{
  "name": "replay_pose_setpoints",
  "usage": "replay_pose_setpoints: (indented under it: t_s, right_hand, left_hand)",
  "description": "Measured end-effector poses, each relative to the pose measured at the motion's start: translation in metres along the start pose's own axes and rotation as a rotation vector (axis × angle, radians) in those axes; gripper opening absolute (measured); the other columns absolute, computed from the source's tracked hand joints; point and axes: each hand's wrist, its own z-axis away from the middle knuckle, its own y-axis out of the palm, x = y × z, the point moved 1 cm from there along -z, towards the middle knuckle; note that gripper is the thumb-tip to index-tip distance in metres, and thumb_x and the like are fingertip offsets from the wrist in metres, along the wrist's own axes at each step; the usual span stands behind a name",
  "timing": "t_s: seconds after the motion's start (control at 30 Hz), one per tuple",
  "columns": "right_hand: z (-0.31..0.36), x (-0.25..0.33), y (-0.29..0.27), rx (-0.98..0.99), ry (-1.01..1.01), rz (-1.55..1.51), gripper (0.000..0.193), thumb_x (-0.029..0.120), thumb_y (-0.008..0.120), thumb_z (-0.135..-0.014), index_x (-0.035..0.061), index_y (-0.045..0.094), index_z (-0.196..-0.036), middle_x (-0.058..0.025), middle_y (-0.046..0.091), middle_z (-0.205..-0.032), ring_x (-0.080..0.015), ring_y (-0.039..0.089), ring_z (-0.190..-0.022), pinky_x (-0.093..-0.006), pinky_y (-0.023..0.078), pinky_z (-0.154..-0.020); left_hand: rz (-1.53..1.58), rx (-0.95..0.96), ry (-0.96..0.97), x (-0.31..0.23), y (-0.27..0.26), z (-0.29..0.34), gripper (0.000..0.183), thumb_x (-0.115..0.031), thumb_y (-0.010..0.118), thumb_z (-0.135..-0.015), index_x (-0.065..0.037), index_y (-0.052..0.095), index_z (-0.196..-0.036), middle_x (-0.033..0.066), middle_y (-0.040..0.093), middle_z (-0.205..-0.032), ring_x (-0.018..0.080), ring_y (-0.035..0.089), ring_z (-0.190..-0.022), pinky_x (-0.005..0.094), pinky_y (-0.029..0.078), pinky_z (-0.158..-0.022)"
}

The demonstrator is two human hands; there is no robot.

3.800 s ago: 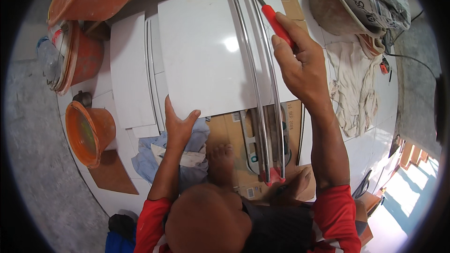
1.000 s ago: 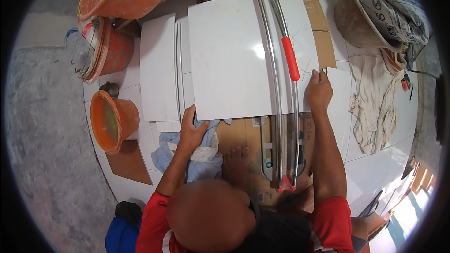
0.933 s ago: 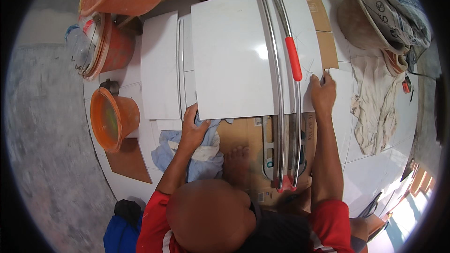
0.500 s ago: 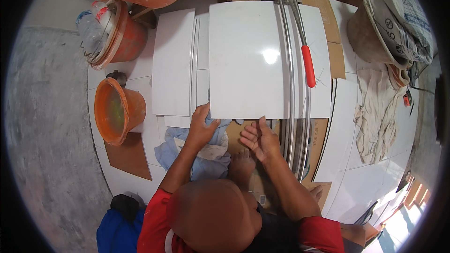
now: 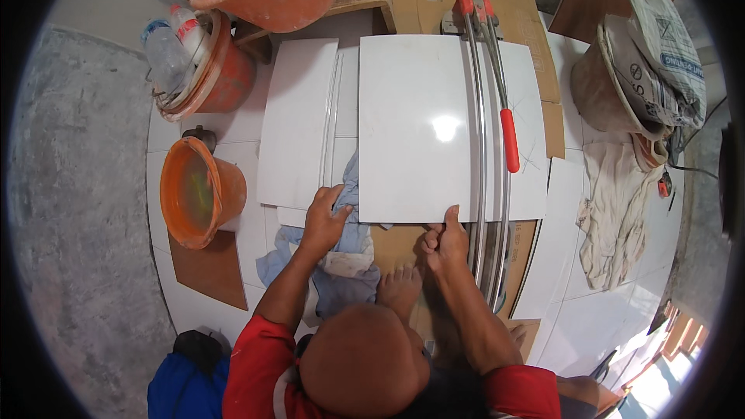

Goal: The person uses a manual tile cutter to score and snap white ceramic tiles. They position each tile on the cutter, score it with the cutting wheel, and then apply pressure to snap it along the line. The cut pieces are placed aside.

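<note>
A large white tile [image 5: 415, 124] lies in the manual tile cutter [image 5: 477, 120], under its two metal rails. The cutter's red-handled lever [image 5: 509, 140] rests above the tile's right part. My right hand [image 5: 447, 248] is at the near edge, thumb on top and fingers curled below, closed on the tile. Beside the near left corner, my left hand [image 5: 322, 221] is closed on a light blue cloth [image 5: 351, 239]. The cloth spreads toward me and up along the tile's left edge. Part of it is hidden by the hand.
Left of the cutter lie white tile pieces [image 5: 299, 120]. An orange bucket of water [image 5: 217, 194] stands farther left, near a brown board [image 5: 208, 268]. Cardboard [image 5: 512, 46] lies under the cutter. At right are a bucket with sacks [image 5: 597, 81] and a pale rag [image 5: 613, 217].
My left hand has shifted off the tile's corner to the left, and more cloth shows along the tile's edge. My right thumb has come onto the near edge. The whole view has shifted.
</note>
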Motion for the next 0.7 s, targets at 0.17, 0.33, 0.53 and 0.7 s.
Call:
replay_pose_setpoints:
  t_s: [0.17, 0.33, 0.53, 0.7]
  right_hand:
    - [0.005, 0.001, 0.002, 0.003, -0.02, 0.044, 0.051, 0.056, 0.055, -0.1, 0.0046, 0.056, -0.102, -0.0082, 0.061, -0.079, -0.0134, 0.039, -0.045, -0.0295, 0.031, -0.041]
    - [-0.004, -0.007, 0.004, 0.027, -0.056, 0.07, 0.058, 0.053, 0.051, -0.103, -0.005, 0.054, -0.103, -0.0217, 0.068, -0.091, -0.0165, 0.043, -0.043, -0.0313, 0.034, -0.039]
    - [-0.005, -0.009, 0.006, -0.052, -0.054, 0.094, 0.06, 0.051, 0.048, -0.105, -0.0085, 0.056, -0.103, -0.0254, 0.068, -0.099, -0.0172, 0.044, -0.043, -0.0314, 0.034, -0.039]
    - [-0.005, -0.005, 0.004, -0.008, -0.08, 0.092, 0.06, 0.051, 0.048, -0.105, -0.0086, 0.054, -0.103, -0.0252, 0.066, -0.098, -0.0177, 0.044, -0.043, -0.0316, 0.034, -0.039]
  left_hand:
    - [-0.093, -0.2, -0.001, -0.007, 0.004, -0.047, 0.041, -0.004, 0.068, -0.087, -0.001, 0.061, -0.127, 0.0208, 0.058, -0.111, 0.04, 0.061, -0.104, 0.0424, 0.05, -0.091]
    - [-0.157, -0.223, -0.032, -0.018, 0.004, -0.071, 0.04, -0.003, 0.066, -0.088, -0.001, 0.061, -0.127, 0.0205, 0.058, -0.113, 0.0393, 0.062, -0.105, 0.0429, 0.05, -0.093]
    - [-0.297, -0.312, 0.335, -0.014, 0.004, -0.064, 0.036, -0.002, 0.064, -0.089, 0.005, 0.06, -0.125, 0.0237, 0.059, -0.11, 0.0412, 0.061, -0.105, 0.0443, 0.05, -0.093]
    - [-0.398, -0.183, 0.259, -0.017, -0.002, -0.086, 0.03, -0.004, 0.068, -0.087, 0.003, 0.065, -0.116, 0.021, 0.059, -0.093, 0.0396, 0.06, -0.089, 0.046, 0.049, -0.08]
